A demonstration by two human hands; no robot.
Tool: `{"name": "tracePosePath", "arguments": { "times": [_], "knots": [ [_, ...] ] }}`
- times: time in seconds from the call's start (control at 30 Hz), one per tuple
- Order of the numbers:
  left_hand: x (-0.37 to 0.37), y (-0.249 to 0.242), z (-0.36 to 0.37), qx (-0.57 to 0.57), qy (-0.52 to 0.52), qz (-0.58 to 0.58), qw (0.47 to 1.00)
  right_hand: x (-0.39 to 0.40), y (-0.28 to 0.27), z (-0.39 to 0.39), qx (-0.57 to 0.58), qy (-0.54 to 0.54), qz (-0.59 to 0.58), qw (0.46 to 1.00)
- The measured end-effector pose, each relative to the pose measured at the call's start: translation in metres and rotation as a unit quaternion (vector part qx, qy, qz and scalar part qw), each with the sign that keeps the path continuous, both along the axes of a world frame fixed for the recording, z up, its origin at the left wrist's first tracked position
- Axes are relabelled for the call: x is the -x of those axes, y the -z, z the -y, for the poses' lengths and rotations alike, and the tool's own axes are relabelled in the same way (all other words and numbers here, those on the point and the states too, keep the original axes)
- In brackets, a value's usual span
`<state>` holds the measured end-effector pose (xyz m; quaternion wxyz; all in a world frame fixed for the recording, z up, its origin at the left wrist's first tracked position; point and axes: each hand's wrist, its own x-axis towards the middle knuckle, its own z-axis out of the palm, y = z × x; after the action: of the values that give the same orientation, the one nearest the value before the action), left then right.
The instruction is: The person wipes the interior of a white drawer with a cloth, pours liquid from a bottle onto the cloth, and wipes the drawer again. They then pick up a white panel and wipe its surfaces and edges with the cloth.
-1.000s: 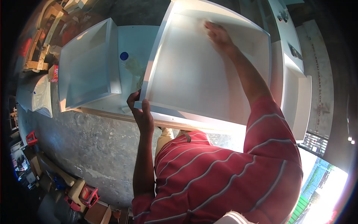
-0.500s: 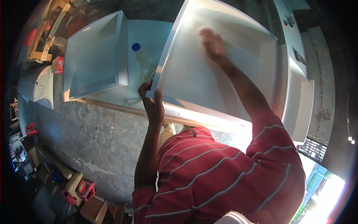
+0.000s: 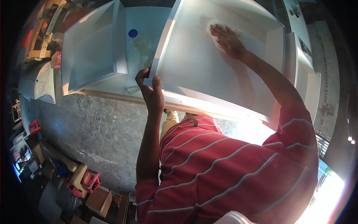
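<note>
A white open-topped drawer box (image 3: 194, 56) is held tilted in front of me. My left hand (image 3: 152, 95) is closed around its near left corner, with the thumb on the inner side and the fingers behind. Inside the box, my right hand (image 3: 230, 43) lies flat with its fingers stretched out over a pale cloth (image 3: 238, 33), pressing it against the bottom panel. Most of the cloth is covered by the palm. Left of the box lies a clear bottle with a blue cap (image 3: 133, 33), its lower end partly hidden behind my left hand.
A second white box (image 3: 89, 52) stands on the left of the white work surface (image 3: 149, 18). White panels (image 3: 302, 67) are on the right. Across the grey floor (image 3: 93, 130), red plastic stools (image 3: 90, 180) and a cardboard box (image 3: 99, 201) stand at lower left.
My right hand has shifted slightly right across the panel, now flat on the cloth where it was blurred before. The left hand keeps its hold, and the view has shifted a little.
</note>
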<state>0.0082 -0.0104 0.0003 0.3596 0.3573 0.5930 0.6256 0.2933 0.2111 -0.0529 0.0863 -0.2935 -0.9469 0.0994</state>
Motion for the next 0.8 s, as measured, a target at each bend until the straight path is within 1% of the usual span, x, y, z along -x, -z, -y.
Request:
{"name": "tracePosePath", "arguments": {
  "times": [0.03,0.07,0.1,0.13,0.2,0.23,0.3,0.33,0.4,0.47,0.5,0.53,0.6,0.63,0.67,0.73,0.8],
  "knots": [
    [0.000,0.000,0.000,0.000,-0.002,-0.001,1.000,0.005,0.014,0.004,0.198,-0.010,-0.104,0.975],
    [0.001,0.000,-0.001,0.001,-0.001,-0.002,1.000,0.021,0.007,0.011,0.384,-0.020,-0.204,0.900],
    [0.002,0.001,0.000,0.000,0.000,-0.002,1.000,0.026,0.000,0.029,0.095,-0.249,-0.145,0.953],
    [0.001,0.002,0.001,-0.001,0.002,-0.003,1.000,0.039,-0.019,0.070,0.105,-0.187,-0.072,0.974],
    [0.001,0.002,0.000,0.012,-0.003,-0.010,1.000,0.048,-0.035,0.100,0.176,-0.287,-0.033,0.941],
    [0.001,0.002,0.001,0.022,-0.011,-0.017,1.000,0.047,-0.030,0.096,0.181,-0.283,-0.037,0.941],
    [0.001,0.001,0.000,0.020,-0.012,-0.032,0.999,0.044,-0.015,0.063,0.237,-0.172,-0.111,0.950],
    [0.001,0.002,0.001,0.016,-0.015,-0.045,0.999,0.042,-0.019,0.040,0.114,-0.170,-0.111,0.972],
    [0.001,0.003,0.001,0.007,-0.012,-0.038,0.999,0.043,-0.015,0.041,0.035,-0.090,-0.085,0.992],
    [0.001,0.003,0.001,-0.002,-0.012,-0.031,0.999,0.042,-0.016,0.078,0.072,-0.196,-0.047,0.977],
    [0.001,0.001,0.001,0.002,-0.015,-0.031,0.999,0.039,-0.027,0.098,0.083,-0.255,-0.071,0.961],
    [0.001,0.000,0.001,0.007,-0.016,-0.032,0.999,0.037,-0.030,0.095,0.086,-0.252,-0.073,0.961],
    [0.002,0.000,0.001,0.015,-0.010,-0.040,0.999,0.032,-0.028,0.074,0.104,-0.181,-0.060,0.976],
    [0.002,0.000,0.002,0.020,-0.007,-0.048,0.999,0.030,0.021,0.042,0.201,-0.183,-0.153,0.950],
    [0.003,0.000,0.003,0.026,-0.006,-0.050,0.998,0.038,-0.015,0.044,-0.004,-0.055,-0.060,0.997],
    [0.002,0.001,0.002,0.026,-0.013,-0.066,0.997,0.057,-0.010,0.042,-0.020,-0.046,-0.085,0.995],
    [0.002,0.002,0.001,0.019,-0.012,-0.059,0.998,0.081,0.003,0.063,0.023,-0.135,-0.129,0.982]
  ]
}}
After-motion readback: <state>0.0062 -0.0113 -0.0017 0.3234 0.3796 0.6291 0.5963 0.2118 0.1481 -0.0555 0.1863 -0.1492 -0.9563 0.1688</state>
